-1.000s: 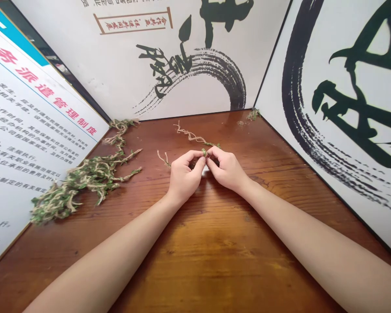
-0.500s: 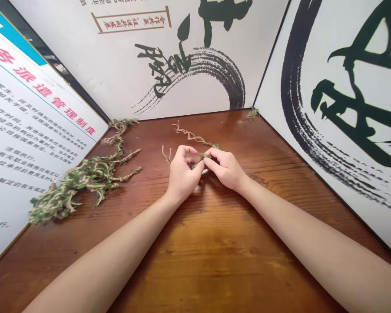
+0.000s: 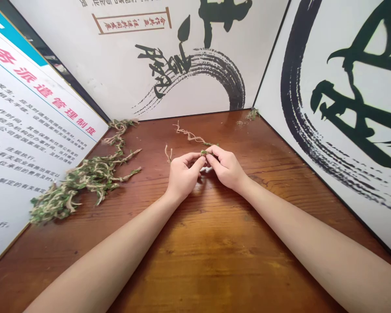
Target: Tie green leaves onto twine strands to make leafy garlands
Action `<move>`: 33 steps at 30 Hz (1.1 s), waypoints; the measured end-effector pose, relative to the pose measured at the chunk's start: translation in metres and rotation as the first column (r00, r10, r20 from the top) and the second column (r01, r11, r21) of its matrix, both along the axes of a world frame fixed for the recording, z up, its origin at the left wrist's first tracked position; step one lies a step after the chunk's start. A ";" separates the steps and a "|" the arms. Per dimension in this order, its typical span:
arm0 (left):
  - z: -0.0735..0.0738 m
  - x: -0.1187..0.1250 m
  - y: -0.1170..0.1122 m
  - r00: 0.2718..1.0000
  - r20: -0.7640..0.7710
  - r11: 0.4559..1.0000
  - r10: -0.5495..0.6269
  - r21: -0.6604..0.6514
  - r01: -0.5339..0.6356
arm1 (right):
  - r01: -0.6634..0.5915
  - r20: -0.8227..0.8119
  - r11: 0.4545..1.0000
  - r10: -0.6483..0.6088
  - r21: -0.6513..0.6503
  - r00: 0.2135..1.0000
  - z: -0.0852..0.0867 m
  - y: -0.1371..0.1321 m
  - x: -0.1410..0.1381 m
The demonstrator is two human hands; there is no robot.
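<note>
My left hand (image 3: 186, 173) and my right hand (image 3: 225, 167) meet over the middle of the table, fingers closed in a pinch. Between their fingertips is a thin strand of leafy jute twine (image 3: 204, 152), of which only a short green bit shows. Two tan twine ends (image 3: 168, 153) stick out beyond the left hand; whether they belong to the held strand is hidden. Past the right fingers stretches a length of loose tan twine (image 3: 192, 137), turning green near the hand. I cannot tell if it joins the held piece.
A tangled pile of green and tan leafy twine (image 3: 84, 178) lies at the left, trailing back to the far left corner. Small green scraps (image 3: 252, 114) sit in the far right corner. Printed panels (image 3: 189, 98) wall the wooden table (image 3: 215, 261) on three sides.
The left fingers have curled lower and closer in, and the green bit between the fingertips has shifted slightly. The twine ends by the left hand have moved slightly. The pile has not moved.
</note>
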State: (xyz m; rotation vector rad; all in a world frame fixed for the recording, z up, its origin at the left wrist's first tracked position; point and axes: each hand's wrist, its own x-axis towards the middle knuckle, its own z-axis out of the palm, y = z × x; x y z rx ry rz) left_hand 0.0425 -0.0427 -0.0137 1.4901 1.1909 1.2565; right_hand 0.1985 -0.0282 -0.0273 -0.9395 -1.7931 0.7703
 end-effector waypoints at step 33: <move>-0.001 -0.001 0.003 0.999 0.032 0.999 -0.025 -0.028 0.026 | -0.062 -0.063 0.997 0.065 0.046 0.996 -0.007 0.000 0.000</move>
